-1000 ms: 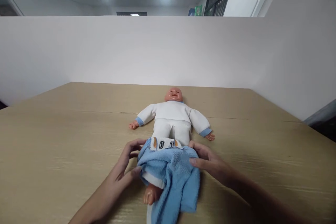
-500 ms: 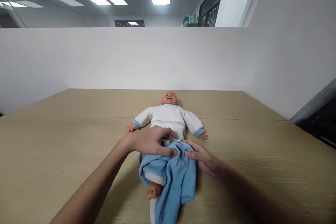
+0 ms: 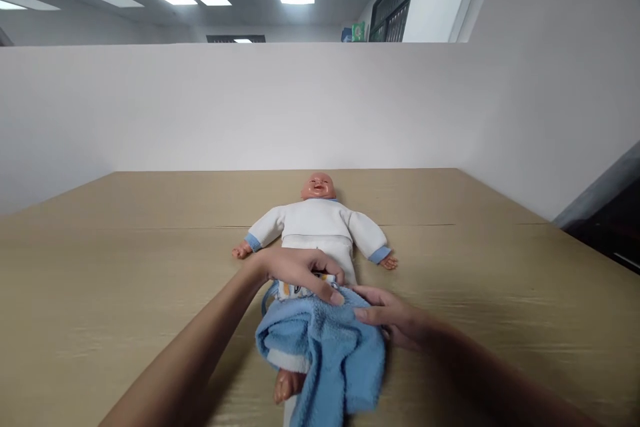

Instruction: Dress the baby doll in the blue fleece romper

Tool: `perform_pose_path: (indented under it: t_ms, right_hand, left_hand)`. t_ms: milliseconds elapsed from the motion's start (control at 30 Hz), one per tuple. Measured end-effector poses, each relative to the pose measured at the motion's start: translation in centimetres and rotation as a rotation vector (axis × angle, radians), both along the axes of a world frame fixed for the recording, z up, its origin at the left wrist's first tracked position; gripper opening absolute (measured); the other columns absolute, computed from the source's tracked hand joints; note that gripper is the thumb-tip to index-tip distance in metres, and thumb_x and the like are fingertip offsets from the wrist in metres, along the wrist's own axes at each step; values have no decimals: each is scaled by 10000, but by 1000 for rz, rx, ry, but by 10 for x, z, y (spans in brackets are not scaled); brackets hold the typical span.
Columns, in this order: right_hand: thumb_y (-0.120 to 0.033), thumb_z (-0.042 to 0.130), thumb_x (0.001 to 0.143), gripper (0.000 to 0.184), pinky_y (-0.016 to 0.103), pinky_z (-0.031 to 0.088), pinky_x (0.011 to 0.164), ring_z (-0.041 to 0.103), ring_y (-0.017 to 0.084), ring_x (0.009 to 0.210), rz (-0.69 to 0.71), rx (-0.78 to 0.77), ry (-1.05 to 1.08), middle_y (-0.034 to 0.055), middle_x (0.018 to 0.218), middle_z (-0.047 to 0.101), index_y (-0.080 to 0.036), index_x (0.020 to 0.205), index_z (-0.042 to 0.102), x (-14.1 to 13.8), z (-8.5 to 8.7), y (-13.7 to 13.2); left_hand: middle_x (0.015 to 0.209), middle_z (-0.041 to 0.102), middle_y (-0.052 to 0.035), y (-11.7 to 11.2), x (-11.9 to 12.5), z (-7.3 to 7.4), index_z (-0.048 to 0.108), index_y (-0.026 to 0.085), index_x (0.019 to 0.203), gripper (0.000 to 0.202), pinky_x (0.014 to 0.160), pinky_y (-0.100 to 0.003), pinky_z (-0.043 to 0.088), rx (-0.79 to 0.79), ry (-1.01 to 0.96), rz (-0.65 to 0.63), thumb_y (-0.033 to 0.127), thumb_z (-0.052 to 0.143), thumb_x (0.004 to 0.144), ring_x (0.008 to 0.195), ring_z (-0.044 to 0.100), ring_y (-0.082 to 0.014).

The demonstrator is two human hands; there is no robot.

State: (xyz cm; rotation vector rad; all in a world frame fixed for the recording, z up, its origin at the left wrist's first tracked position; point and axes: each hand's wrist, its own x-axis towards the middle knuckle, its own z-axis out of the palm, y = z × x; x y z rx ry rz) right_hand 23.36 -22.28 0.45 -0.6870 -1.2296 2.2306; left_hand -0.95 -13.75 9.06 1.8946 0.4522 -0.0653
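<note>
A baby doll point(image 3: 318, 217) in a white top with blue cuffs lies on its back, head away from me. Blue fleece trousers point(image 3: 330, 347) with white trim lie bunched over its legs, and one bare foot point(image 3: 289, 385) pokes out of a leg opening. My left hand point(image 3: 300, 270) is closed on the waist edge of the trousers, thumb on top. A strip of patterned cloth point(image 3: 290, 289) shows beneath it. On the other side, my right hand point(image 3: 387, 313) pinches the same edge between thumb and fingers. The doll's other foot is hidden under the fleece.
The doll lies on a wide wood-coloured table point(image 3: 150, 280) with a seam across it. A white partition point(image 3: 225, 107) rises behind the far edge. At the right, a dark object point(image 3: 610, 227) stands beyond the table's side.
Both hands and the trousers' waist edge have come slightly lower in view, towards me. More patterned cloth shows under my left hand, and the fleece is spread wider. The view has shifted a little.
</note>
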Motion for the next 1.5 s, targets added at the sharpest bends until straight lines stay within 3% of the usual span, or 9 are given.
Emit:
perform_pose_path:
  t_ms: [133, 267, 500, 700, 900, 1000, 1167, 1333, 1500]
  right_hand:
    - [-559, 902, 797, 432, 176, 386, 569, 489, 58, 562, 72, 29, -56, -39, 703, 629, -154, 892, 788, 9, -2, -1]
    - [-526, 902, 803, 417, 253, 507, 808, 689, 165, 857, -9, 7, -48, 40, 900, 761, -180, 1023, 824, 13, 8, -6]
    - [-500, 861, 834, 635, 305, 556, 884, 742, 224, 1003, 18, 35, -75, 73, 1107, 785, -225, 1382, 698, 9, 16, -6]
    - [-641, 908, 735, 684, 284, 551, 815, 721, 201, 876, 195, 154, -224, 28, 966, 781, -188, 1227, 764, 20, 15, -9]
    - [-652, 835, 830, 612, 306, 573, 835, 724, 206, 900, -121, 127, -136, 58, 1008, 782, -192, 1226, 753, 17, 12, -10]
    - [-644, 720, 942, 571, 374, 577, 931, 734, 225, 968, -175, 55, -150, 83, 1137, 780, -210, 1313, 710, 14, 9, -10]
    - [-673, 719, 928, 610, 429, 533, 1052, 698, 283, 1159, 37, 254, -284, 88, 1223, 762, -212, 1327, 710, 17, 23, -12]
    - [-567, 895, 786, 555, 308, 554, 837, 700, 209, 902, 285, 287, -222, 37, 978, 753, -157, 1139, 770, 21, 35, -9]
    - [-602, 851, 842, 611, 285, 548, 900, 690, 184, 960, 19, 253, -204, 38, 1063, 764, -204, 1285, 711, 22, 20, -8]
  left_hand:
    - [839, 605, 30, 1, -3, -5, 675, 207, 923, 397, 693, -233, 440, -203, -28, 2, 525, 880, 803, 773, 552, -144]
    - [747, 586, 65, 1, -4, -8, 644, 210, 904, 403, 601, -200, 423, -288, -60, -26, 398, 960, 738, 671, 532, -109]
    - [881, 678, 27, 1, -8, -11, 717, 215, 1061, 436, 719, -216, 506, -249, -102, -9, 479, 924, 782, 780, 621, -132]
    - [940, 706, 24, -1, -8, -7, 723, 225, 1136, 447, 754, -207, 522, -226, -106, -11, 447, 916, 799, 817, 633, -127]
    - [860, 773, 14, -3, -8, -7, 782, 191, 911, 372, 757, -270, 586, -187, 47, -52, 465, 953, 726, 781, 697, -184]
    - [938, 798, 8, -2, -10, -11, 797, 196, 981, 392, 853, -287, 602, -238, 11, -57, 436, 963, 719, 869, 723, -207]
    - [1077, 742, -22, -3, -13, -9, 734, 179, 1116, 354, 926, -271, 571, -233, -163, -20, 437, 833, 895, 1017, 683, -197]
    - [892, 636, 23, -7, -7, -6, 679, 192, 997, 290, 793, -201, 516, -201, -140, 2, 415, 834, 897, 875, 626, -143]
    - [1011, 761, 5, -12, -1, -11, 727, 188, 1056, 455, 867, -265, 594, -335, -39, -104, 355, 976, 714, 908, 699, -181]
